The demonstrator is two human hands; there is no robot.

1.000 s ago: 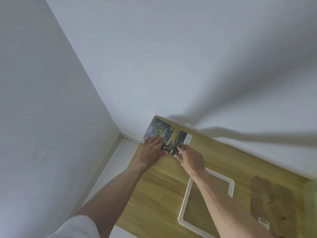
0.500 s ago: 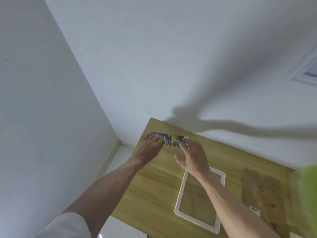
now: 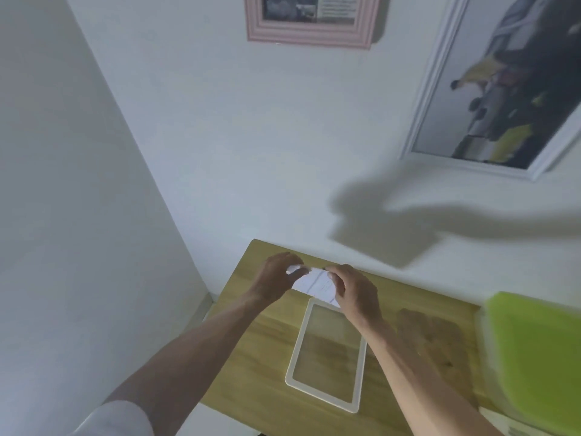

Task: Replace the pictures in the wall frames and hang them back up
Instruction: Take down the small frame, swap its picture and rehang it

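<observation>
Above the far end of the wooden table [image 3: 251, 350], my left hand [image 3: 276, 280] and my right hand [image 3: 353, 289] both pinch a picture [image 3: 314, 284], which is lifted and shows its white back. An empty white frame [image 3: 298, 347] lies flat on the table just below my hands. A brown backing board [image 3: 430, 338] lies to its right. On the wall hang a pink frame [image 3: 309, 34] at the top and a larger white frame [image 3: 434, 89] at the right, each with a picture in it.
A lime-green lidded box [image 3: 537, 357] stands at the table's right end. The room corner and a side wall [image 3: 78, 215] are close on the left. Floor shows between the table and that wall.
The picture was lying face up on the table; both hands have lifted and flipped it, white back now showing. The view has tilted up, revealing the wall frames and green box.
</observation>
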